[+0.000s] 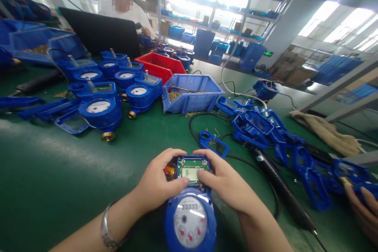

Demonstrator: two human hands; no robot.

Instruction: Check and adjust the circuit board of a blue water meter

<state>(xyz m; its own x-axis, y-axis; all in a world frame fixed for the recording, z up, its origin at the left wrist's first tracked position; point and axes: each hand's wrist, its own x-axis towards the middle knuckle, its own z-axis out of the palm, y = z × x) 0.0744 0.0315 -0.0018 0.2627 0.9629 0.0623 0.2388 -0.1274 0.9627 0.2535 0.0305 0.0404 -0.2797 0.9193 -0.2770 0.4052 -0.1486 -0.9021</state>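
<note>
A blue water meter (190, 220) with a round white dial lies in front of me at the bottom middle. Its upper housing is uncovered and shows a green circuit board (193, 163) with a small lit display (191, 173). My left hand (161, 175) wraps the housing's left side, thumb by the display's lower edge. My right hand (223, 175) grips the other side, its thumb on the display's right edge. Beside my left fingers, orange-red and yellow parts (169, 171) show. A blue cover frame (214, 143) lies just beyond my right hand.
Several blue meters (100, 106) stand at the left. A blue bin (191, 104) of brass screws and a red bin (156, 67) are behind. Blue covers (254, 122) and a black electric screwdriver (280, 189) lie right. Another person's hand (363, 208) is at the right edge; a person sits opposite.
</note>
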